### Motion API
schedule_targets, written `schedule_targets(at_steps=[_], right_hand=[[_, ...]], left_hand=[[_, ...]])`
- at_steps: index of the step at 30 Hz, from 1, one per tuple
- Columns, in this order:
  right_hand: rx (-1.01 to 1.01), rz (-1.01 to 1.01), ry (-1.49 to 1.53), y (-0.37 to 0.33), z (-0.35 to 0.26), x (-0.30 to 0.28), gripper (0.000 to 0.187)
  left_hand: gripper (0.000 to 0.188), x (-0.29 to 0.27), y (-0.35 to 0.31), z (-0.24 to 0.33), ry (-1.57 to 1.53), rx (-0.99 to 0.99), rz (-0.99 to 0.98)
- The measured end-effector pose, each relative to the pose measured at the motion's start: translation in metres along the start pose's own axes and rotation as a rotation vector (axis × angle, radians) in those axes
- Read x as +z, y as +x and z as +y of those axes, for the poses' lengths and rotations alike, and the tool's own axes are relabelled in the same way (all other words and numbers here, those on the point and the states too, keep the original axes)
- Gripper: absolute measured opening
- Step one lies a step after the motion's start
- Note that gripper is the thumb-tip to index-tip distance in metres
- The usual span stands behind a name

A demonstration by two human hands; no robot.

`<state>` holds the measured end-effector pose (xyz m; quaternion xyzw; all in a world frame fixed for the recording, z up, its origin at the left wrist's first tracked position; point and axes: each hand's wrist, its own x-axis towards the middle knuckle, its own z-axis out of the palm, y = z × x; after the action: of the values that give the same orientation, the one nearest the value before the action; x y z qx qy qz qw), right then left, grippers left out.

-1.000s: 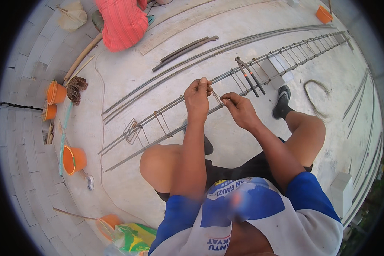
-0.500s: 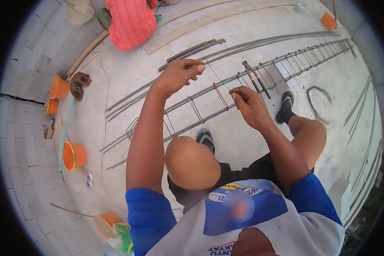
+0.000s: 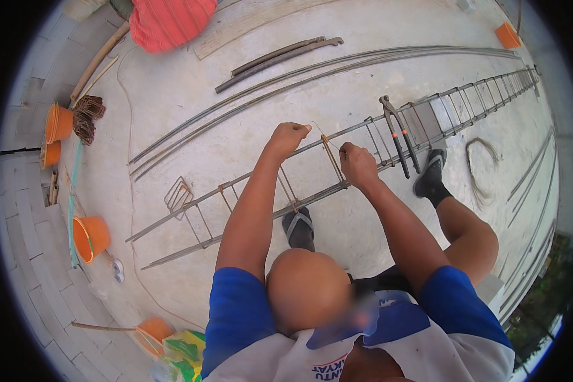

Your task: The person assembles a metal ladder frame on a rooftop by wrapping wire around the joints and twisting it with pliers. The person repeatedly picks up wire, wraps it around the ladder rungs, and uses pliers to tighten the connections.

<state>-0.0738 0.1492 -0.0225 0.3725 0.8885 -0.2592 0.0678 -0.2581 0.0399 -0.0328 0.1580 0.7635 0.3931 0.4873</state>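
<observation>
A long ladder-like rebar cage [image 3: 274, 212] with stirrups lies across the floor before me. Above its far bar, my left hand [image 3: 290, 139] is closed in a pinch on one end of a thin tie wire [image 3: 317, 130]. My right hand [image 3: 360, 167] is closed on the wire's other end, beside a rusty stirrup [image 3: 330, 159] between the two hands. The middle of the wire is hard to make out against the steel. Right of my right hand, end-cutting pincers [image 3: 399, 137] with black and orange handles rest across the cage.
Loose long rods [image 3: 248, 92] and short dark bars [image 3: 277, 62] lie beyond the cage. A coil of wire [image 3: 471, 159] is at the right. Orange buckets [image 3: 92, 237] and a stirrup bundle [image 3: 87, 119] line the left wall. A person in red [image 3: 172, 22] is at the back.
My hands have come closer together and lower toward the cage, the left moving down and right. The wire between them spans a shorter gap. My view has shifted.
</observation>
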Motion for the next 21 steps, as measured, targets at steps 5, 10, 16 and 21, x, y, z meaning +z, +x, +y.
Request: schedule_targets(at_steps=[5,10,16,21], right_hand=[[-0.055,-0.009,0.228,0.020,0.000,0.015,0.020],[-0.010,-0.119,0.260,0.020,-0.003,0.005,0.023],[-0.430,-0.067,0.035,0.024,0.007,-0.002,0.012],[-0.630,-0.038,-0.084,0.039,0.002,-0.021,0.008]], left_hand=[[0.039,0.025,0.025,-0.001,-0.252,-0.012,-0.015],[0.025,0.031,0.029,-0.001,-0.378,0.030,0.013],[0.025,0.037,0.023,-0.001,-0.340,0.177,0.029],[0.024,0.040,0.014,-0.002,-0.318,0.247,0.109]])
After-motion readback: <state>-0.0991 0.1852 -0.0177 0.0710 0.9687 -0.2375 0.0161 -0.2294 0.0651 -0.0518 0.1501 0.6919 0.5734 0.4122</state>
